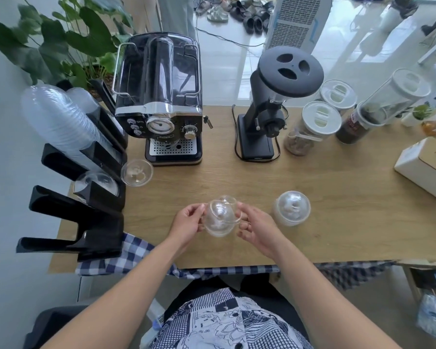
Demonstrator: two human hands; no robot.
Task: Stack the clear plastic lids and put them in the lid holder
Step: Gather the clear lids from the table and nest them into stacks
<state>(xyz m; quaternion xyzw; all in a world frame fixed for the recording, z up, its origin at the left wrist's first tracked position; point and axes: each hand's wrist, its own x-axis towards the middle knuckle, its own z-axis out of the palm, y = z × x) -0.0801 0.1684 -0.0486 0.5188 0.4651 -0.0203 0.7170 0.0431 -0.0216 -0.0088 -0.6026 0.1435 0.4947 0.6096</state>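
Note:
Clear dome lids [220, 217] are held above the wooden table [337, 197], one partly nested over another. My left hand [186, 222] pinches their left rim and my right hand [256, 226] grips their right rim. Another dome lid [292, 208] sits on the table to the right of my hands. A further lid [137, 172] lies on its side by the black lid holder [96, 222] at the table's left edge. One slot of the holder has a lid [96, 182] in it, and a long stack of clear lids [61, 122] fills an upper slot.
A black espresso machine [161, 102] and a black grinder [275, 102] stand at the back. Jars [312, 127] and a white box [425, 165] occupy the right side. A checked cloth [126, 250] hangs over the front edge.

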